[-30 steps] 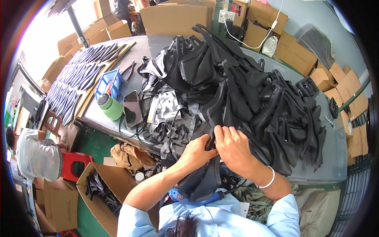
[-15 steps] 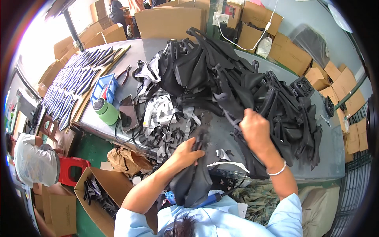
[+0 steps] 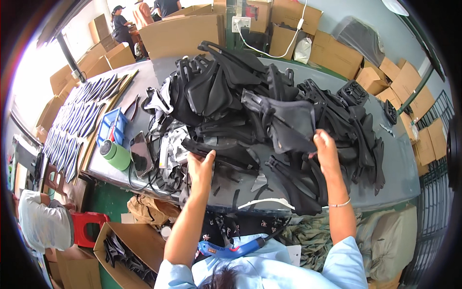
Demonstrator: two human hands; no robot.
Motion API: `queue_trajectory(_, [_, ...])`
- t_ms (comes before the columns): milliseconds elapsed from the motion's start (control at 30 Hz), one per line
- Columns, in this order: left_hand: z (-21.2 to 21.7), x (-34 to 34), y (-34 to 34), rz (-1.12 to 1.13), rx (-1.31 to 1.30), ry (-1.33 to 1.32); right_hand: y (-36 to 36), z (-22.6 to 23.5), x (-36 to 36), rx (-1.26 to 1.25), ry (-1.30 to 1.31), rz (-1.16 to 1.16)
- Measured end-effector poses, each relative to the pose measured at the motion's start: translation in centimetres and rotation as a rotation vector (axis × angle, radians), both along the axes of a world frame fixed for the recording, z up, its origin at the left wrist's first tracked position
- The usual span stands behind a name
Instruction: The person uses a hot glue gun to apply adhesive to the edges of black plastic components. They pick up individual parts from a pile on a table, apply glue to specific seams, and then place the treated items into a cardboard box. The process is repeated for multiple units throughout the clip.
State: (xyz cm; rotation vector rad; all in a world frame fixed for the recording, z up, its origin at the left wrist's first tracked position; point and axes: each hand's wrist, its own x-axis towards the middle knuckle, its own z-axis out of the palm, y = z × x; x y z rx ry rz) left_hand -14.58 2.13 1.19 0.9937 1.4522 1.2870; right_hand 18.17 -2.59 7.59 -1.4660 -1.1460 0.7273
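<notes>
My right hand (image 3: 325,148) grips the edge of a black moulded part (image 3: 292,126) with a broad flat panel and a narrow arm. The part is held tilted above the pile of similar black parts (image 3: 211,91). On the left, my left hand (image 3: 200,166) has its thumb and fingers around the end of another black curved part (image 3: 224,153), which lies low over the table. A blue hand-held tool (image 3: 232,248) with a cord rests in my lap. Grey-white scraps (image 3: 173,147) lie beside my left hand.
At the left stand a green bottle (image 3: 115,155), a blue basket (image 3: 112,126) and a phone (image 3: 140,154). Dark slim parts (image 3: 79,118) lie in rows on a board. An open carton (image 3: 127,245) with black parts stands on the floor. A person sits by a red stool (image 3: 90,228).
The part in my left hand over my lap has gone from there. My left hand has moved forward to a part on the table. My right hand has lifted a panelled part from the pile.
</notes>
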Motion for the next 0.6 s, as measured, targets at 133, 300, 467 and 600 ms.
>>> queue_trajectory(133, [3.3, 2.8, -1.9, 0.332, 0.562, 0.674, -2.7, -1.0, -2.9, 0.214, -0.542, 0.033])
queue_trajectory(300, [4.3, 7.2, -0.9, -0.111, 0.502, 0.546, -3.1, 1.6, -7.0, 0.459, -0.908, -0.012])
queue_trajectory(467, [5.0, 11.5, 1.0, -0.097, 0.363, 0.437, -3.3, 3.1, -8.1, 0.582, -1.065, -0.025])
queue_trajectory(600, [5.6, 13.1, 1.9, -0.024, 0.274, 0.378, -3.6, 3.7, -8.3, 0.593, -1.141, 0.027])
